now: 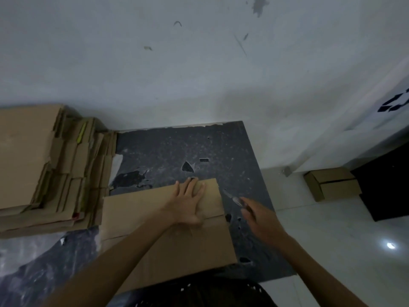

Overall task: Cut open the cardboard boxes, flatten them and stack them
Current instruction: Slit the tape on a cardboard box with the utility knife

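Observation:
A flattened brown cardboard box [155, 235] lies on a dark worn mat [172, 151] in front of me. My left hand [188, 202] presses flat on its far right part, fingers spread. My right hand [259, 218] hovers just right of the box over the mat and grips a small cutter [234, 198] whose blade points away to the upper left. A tall stack of flattened boxes [39, 169] stands at the left against the wall. One small closed cardboard box [332, 187] sits on the floor at the right.
A pale wall [199, 63] rises right behind the mat. Crumpled clear plastic sheeting [33, 262] covers the floor at the lower left. A black block [385, 182] stands at the far right beside the small box. White tiles [332, 251] lie right of the mat.

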Demonstrator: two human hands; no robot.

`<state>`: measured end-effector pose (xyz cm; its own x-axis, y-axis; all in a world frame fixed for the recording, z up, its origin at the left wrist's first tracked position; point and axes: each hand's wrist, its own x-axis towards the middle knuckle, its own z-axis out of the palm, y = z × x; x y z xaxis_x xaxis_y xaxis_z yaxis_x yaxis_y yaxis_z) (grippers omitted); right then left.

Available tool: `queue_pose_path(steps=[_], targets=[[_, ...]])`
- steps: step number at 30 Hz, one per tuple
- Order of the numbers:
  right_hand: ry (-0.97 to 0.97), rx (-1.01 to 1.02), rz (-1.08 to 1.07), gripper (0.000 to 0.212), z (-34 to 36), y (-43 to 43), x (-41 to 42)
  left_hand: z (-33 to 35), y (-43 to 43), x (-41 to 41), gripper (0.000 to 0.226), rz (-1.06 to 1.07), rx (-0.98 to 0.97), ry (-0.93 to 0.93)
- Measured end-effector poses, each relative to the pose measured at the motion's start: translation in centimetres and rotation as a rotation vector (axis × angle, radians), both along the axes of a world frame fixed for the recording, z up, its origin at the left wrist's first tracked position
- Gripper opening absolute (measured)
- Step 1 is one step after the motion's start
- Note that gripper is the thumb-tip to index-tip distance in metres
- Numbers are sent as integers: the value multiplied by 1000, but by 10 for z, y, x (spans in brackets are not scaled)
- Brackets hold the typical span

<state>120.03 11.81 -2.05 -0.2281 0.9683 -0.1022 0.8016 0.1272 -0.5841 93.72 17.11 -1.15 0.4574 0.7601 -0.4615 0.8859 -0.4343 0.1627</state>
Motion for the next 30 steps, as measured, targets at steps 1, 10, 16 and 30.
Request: queue_pose_path(steps=[1,10,16,30], targets=[[86,-86,-49,35,4,5,-9,-2,2,0,106,21,-25,-41],[24,-298,-148,68,8,42,-62,-9,-17,21,69,253,172,-117],[-195,-275,-198,65,10,47,-74,-21,-75,33,25,333,368,-355],[-3,-240,31,14,13,52,-41,-28,-78,30,49,318,492,-327]])
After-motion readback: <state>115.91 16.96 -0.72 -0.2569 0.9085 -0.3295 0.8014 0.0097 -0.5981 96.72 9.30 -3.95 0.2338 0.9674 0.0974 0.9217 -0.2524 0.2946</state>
